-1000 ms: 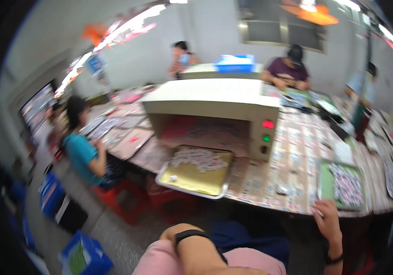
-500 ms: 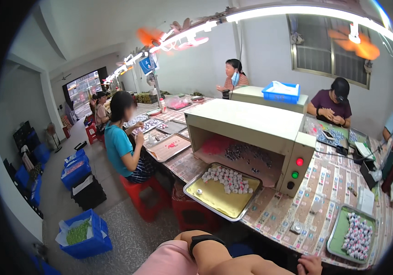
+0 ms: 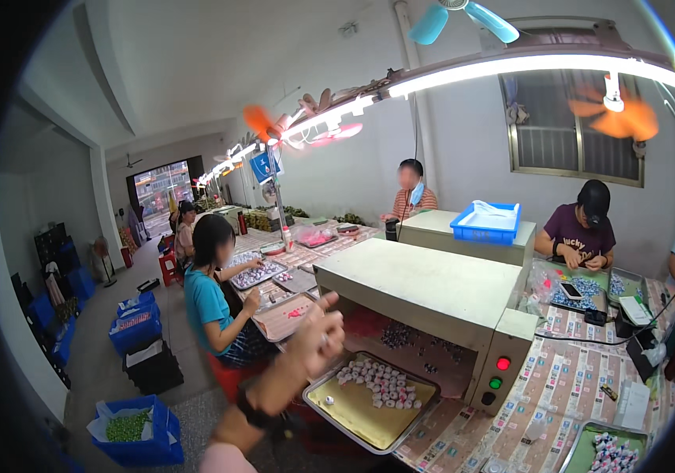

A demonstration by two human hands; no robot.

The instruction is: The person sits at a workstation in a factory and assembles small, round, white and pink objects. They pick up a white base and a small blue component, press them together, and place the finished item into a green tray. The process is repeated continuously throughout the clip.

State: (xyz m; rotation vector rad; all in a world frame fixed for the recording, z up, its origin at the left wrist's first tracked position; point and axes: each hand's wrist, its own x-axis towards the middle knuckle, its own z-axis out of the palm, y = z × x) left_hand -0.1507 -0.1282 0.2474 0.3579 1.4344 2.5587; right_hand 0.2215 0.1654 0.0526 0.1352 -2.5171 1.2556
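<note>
My left hand [image 3: 315, 340], with a black band at its wrist, is raised in front of the near left corner of a metal tray. Its index finger points up and out, while the other fingers curl around what looks like a small white piece [image 3: 324, 338], mostly hidden. Small white pieces with pink and dark marks [image 3: 378, 381] are grouped on the tray's yellow lining [image 3: 361, 419], and one lies apart at its left. Behind the tray stands a cream box-shaped machine [image 3: 420, 288] with an open front and dark and pink bits inside. My right hand is out of view.
A person in a teal shirt [image 3: 210, 303] sits at the left, near another tray [image 3: 280, 319]. Across the table, a person in purple [image 3: 589, 236] handles small parts. Blue crates [image 3: 165, 441] stand on the floor. A green-lined tray [image 3: 585, 449] lies at the lower right.
My left arm, which lay low across the lower edge, has risen with its hand up by the tray. My right hand has left the view. The view has tilted up.
</note>
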